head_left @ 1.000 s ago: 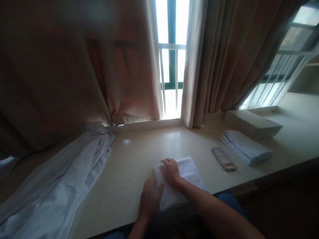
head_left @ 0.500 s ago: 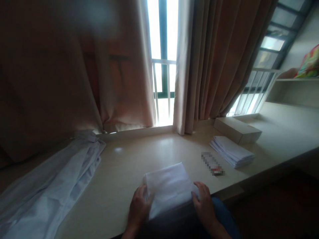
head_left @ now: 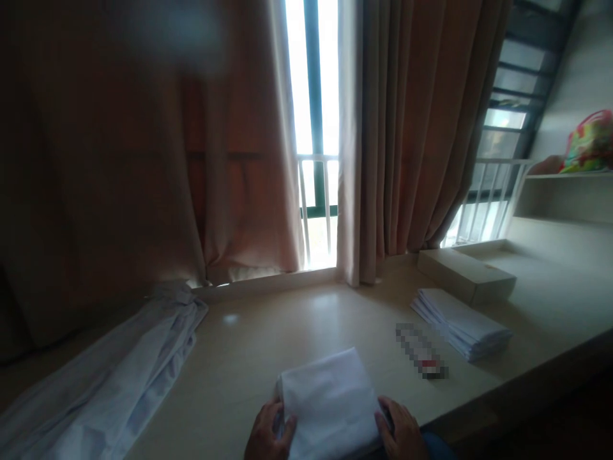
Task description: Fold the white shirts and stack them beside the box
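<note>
A white cloth folded into a rectangle (head_left: pixel 330 402) lies at the near edge of the desk, its lower part running out of view. My left hand (head_left: pixel 271 429) is at its left side, with the thumb on the top layer and the fingers curled along the edge. On the right side my right hand (head_left: pixel 400 425) holds the other edge, fingers bent and thumb against the cloth. The undersides of both hands are hidden.
A stack of folded white cloth (head_left: pixel 462 324) sits to the right, before a pale box (head_left: pixel 467 276). A blurred-out slim object (head_left: pixel 421 352) lies nearer. Loose white fabric (head_left: pixel 124 377) spreads along the left. Curtains (head_left: pixel 397 128) hang behind the desk (head_left: pixel 230 358).
My view has tilted up, so everything sits lower in the picture. Both hands remain at the folded cloth's sides, and the right hand now lies closer against its edge.
</note>
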### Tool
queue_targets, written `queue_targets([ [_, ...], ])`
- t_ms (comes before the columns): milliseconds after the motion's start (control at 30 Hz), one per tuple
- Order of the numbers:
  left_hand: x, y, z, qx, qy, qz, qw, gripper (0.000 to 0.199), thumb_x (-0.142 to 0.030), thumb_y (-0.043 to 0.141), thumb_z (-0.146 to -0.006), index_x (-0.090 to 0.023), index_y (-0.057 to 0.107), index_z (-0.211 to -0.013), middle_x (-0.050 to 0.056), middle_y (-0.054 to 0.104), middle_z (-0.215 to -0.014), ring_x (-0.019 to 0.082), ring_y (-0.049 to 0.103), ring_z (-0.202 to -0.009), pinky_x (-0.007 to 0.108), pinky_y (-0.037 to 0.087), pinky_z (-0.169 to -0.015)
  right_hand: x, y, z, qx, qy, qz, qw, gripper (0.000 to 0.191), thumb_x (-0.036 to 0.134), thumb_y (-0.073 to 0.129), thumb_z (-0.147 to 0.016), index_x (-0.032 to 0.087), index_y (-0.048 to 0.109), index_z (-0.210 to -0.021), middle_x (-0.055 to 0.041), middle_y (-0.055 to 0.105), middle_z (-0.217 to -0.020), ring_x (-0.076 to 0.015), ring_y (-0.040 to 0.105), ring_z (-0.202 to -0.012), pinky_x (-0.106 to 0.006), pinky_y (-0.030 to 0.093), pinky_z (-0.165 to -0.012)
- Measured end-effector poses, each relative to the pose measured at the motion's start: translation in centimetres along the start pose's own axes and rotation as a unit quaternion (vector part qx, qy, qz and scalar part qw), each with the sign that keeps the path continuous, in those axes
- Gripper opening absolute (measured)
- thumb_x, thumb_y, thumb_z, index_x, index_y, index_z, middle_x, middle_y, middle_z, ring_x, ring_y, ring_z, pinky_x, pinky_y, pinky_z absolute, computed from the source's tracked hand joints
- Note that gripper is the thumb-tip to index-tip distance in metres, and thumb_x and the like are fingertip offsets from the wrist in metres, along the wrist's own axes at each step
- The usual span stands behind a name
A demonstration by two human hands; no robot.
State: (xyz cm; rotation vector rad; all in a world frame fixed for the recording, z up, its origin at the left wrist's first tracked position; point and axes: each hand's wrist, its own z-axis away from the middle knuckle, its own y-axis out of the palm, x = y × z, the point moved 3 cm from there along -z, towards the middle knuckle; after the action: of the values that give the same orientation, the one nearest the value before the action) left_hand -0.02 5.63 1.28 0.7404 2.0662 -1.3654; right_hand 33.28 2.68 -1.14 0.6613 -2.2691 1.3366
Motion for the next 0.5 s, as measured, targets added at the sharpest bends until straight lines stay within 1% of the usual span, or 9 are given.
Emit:
queue_targets([
  [100, 0.1, 0.1, 0.0, -0.012, 0.002, -0.003, 1.0, 0.031, -0.049, 0.059, -0.077, -0.024, 0.066, -0.094, 0.007, 0.065, -0.11, 0.024, 0.062, -0.105, 0.037, 0.048, -0.094, -0.7, 0.5, 0.0, -0.012, -0.012, 0.007, 1.0, 0.038, 0.048, 0.049, -0.088, 0.021, 0.068, -0.107, -0.0096, 0.071, -0.104, -0.0249, 0.066, -0.095, -0.034, 0.051, -0.082],
  [167, 0.0, 0.1, 0.1, -0.013, 0.003, -0.004, 1.0, 0.031, -0.048, 0.059, -0.078, -0.023, 0.066, -0.095, 0.007, 0.066, -0.108, 0.024, 0.062, -0.103, 0.036, 0.049, -0.092, -0.7, 0.5, 0.1, -0.012, -0.011, 0.007, 1.0, 0.039, 0.049, 0.049, -0.088, 0.021, 0.068, -0.107, -0.0095, 0.071, -0.103, -0.0249, 0.066, -0.095, -0.034, 0.052, -0.081],
  [267, -0.4, 0.0, 0.3, -0.01, 0.008, -0.006, 1.0, 0.031, -0.047, 0.057, -0.08, -0.023, 0.064, -0.098, 0.007, 0.064, -0.11, 0.024, 0.061, -0.105, 0.037, 0.047, -0.094, 0.0, 0.1, 0.3, -0.002, -0.001, 0.0, 1.0, 0.038, 0.048, 0.049, -0.088, 0.021, 0.068, -0.107, -0.0094, 0.07, -0.103, -0.0247, 0.065, -0.096, -0.035, 0.052, -0.084],
  [333, -0.6, -0.1, 0.4, -0.002, 0.011, -0.009, 1.0, 0.03, -0.047, 0.055, -0.082, -0.023, 0.063, -0.098, 0.007, 0.063, -0.111, 0.024, 0.06, -0.106, 0.037, 0.047, -0.094, 0.9, -0.5, 0.2, -0.002, 0.013, -0.012, 1.0, 0.037, 0.047, 0.048, -0.089, 0.021, 0.068, -0.107, -0.0097, 0.07, -0.104, -0.0247, 0.065, -0.098, -0.036, 0.051, -0.086],
  [400, -0.9, -0.1, 0.4, 0.005, 0.017, -0.013, 1.0, 0.028, -0.046, 0.054, -0.083, -0.023, 0.063, -0.097, 0.007, 0.063, -0.109, 0.024, 0.06, -0.104, 0.037, 0.047, -0.093, 2.5, -1.9, -0.3, -0.016, 0.026, -0.038, 0.999, 0.038, 0.047, 0.048, -0.088, 0.02, 0.068, -0.105, -0.0099, 0.07, -0.102, -0.0242, 0.065, -0.096, -0.036, 0.052, -0.085],
  [433, -1.0, -0.2, 0.3, 0.007, 0.021, -0.015, 1.0, 0.028, -0.046, 0.054, -0.083, -0.023, 0.063, -0.096, 0.007, 0.063, -0.107, 0.023, 0.06, -0.104, 0.038, 0.047, -0.093, 3.5, -3.2, -0.8, -0.027, 0.03, -0.054, 0.998, 0.038, 0.048, 0.048, -0.088, 0.019, 0.068, -0.104, -0.0097, 0.069, -0.101, -0.0237, 0.065, -0.095, -0.036, 0.053, -0.083],
  [467, -1.1, -0.2, 0.3, 0.005, 0.026, -0.016, 1.0, 0.027, -0.045, 0.054, -0.083, -0.023, 0.063, -0.095, 0.007, 0.063, -0.106, 0.023, 0.06, -0.103, 0.038, 0.047, -0.093, 4.8, -4.9, -1.4, -0.048, 0.031, -0.072, 0.996, 0.038, 0.049, 0.049, -0.088, 0.019, 0.067, -0.102, -0.0093, 0.07, -0.1, -0.0231, 0.066, -0.092, -0.035, 0.054, -0.079],
  [500, -1.2, -0.2, 0.3, 0.001, 0.03, -0.018, 0.999, 0.027, -0.045, 0.054, -0.083, -0.023, 0.063, -0.095, 0.007, 0.063, -0.106, 0.023, 0.06, -0.102, 0.038, 0.047, -0.093, 6.2, -6.9, -2.1, -0.064, 0.027, -0.086, 0.994, 0.037, 0.049, 0.05, -0.088, 0.02, 0.067, -0.104, -0.0086, 0.069, -0.102, -0.0226, 0.065, -0.093, -0.033, 0.055, -0.076],
])
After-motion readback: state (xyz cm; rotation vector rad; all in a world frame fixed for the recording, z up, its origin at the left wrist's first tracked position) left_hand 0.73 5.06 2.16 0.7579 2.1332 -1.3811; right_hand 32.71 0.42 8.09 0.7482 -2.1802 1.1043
